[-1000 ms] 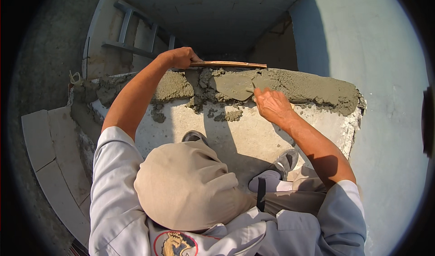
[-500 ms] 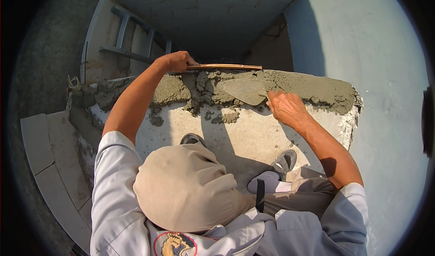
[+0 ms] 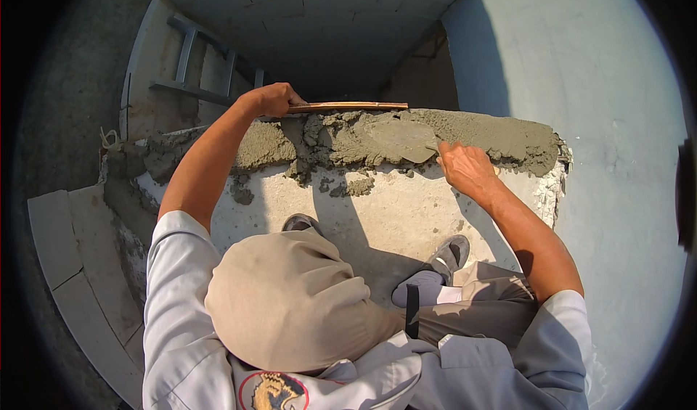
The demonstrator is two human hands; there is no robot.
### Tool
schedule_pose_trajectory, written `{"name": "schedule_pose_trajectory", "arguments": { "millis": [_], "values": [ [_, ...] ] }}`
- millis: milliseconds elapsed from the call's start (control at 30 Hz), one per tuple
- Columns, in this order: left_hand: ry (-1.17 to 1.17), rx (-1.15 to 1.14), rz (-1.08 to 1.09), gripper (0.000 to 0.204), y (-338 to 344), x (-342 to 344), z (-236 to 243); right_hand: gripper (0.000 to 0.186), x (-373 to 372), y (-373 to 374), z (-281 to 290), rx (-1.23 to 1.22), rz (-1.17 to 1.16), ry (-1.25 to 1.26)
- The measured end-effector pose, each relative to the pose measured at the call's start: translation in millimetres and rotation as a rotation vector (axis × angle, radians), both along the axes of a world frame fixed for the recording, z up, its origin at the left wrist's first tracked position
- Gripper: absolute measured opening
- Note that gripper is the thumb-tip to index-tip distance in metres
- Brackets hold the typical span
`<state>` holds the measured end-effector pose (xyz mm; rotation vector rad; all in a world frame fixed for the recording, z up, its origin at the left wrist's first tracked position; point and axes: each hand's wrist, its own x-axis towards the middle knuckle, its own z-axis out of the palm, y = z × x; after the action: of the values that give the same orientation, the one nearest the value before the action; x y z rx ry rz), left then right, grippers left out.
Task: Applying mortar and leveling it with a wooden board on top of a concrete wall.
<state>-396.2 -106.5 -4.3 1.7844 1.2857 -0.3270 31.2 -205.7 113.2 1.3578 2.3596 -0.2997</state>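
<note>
A thick band of wet grey mortar point(image 3: 494, 134) runs along the far edge of a pale ledge point(image 3: 392, 207). My left hand point(image 3: 276, 99) is closed round the left end of a thin wooden strip point(image 3: 356, 106), which lies along the mortar's far side. In my right hand point(image 3: 468, 168) is the handle of a trowel, mostly hidden by the fingers. The trowel's mortar-smeared blade point(image 3: 406, 140) lies flat on the mortar, just near the strip. To the left of the blade the mortar is lumpy; to the right it looks smoother.
Beyond the ledge is a deep shaded drop, with a metal ladder point(image 3: 185, 54) at its left. A blue-grey wall point(image 3: 602, 156) rises on the right. Pale blocks point(image 3: 80, 265) line the left side. Mortar crumbs point(image 3: 359, 186) lie on the ledge by my shoes point(image 3: 450, 254).
The trowel blade has shifted slightly across the mortar, away from the lumpy near edge, and the mortar under it looks smoother. My left hand still holds the strip along the far side.
</note>
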Motion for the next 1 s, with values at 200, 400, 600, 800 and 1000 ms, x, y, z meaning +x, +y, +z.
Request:
{"name": "schedule_pose_trajectory", "arguments": {
  "millis": [200, 400, 600, 800, 1000],
  "values": [
    [-0.017, 0.082, 0.003, 0.068, -5, 3, -1, 0.026, -29, 13, 17, -0.158, -0.199, -0.01],
    [0.043, -0.039, -0.011, 0.068, -1, 1, 14, 0.029, -59, -18, 34, -0.199, -0.033, 0.233],
    [-0.036, -0.169, 0.116, 0.053, 7, 5, 11, 0.037, -111, -38, -28, -0.08, 0.146, 0.265],
    [-0.054, -0.095, 0.11, 0.056, 7, 4, -1, 0.039, -138, -24, -57, 0.005, 0.2, 0.253],
    [-0.027, -0.04, 0.077, 0.053, 10, 1, -10, 0.035, -160, -20, -64, -0.001, 0.184, 0.176]
  ]
}}
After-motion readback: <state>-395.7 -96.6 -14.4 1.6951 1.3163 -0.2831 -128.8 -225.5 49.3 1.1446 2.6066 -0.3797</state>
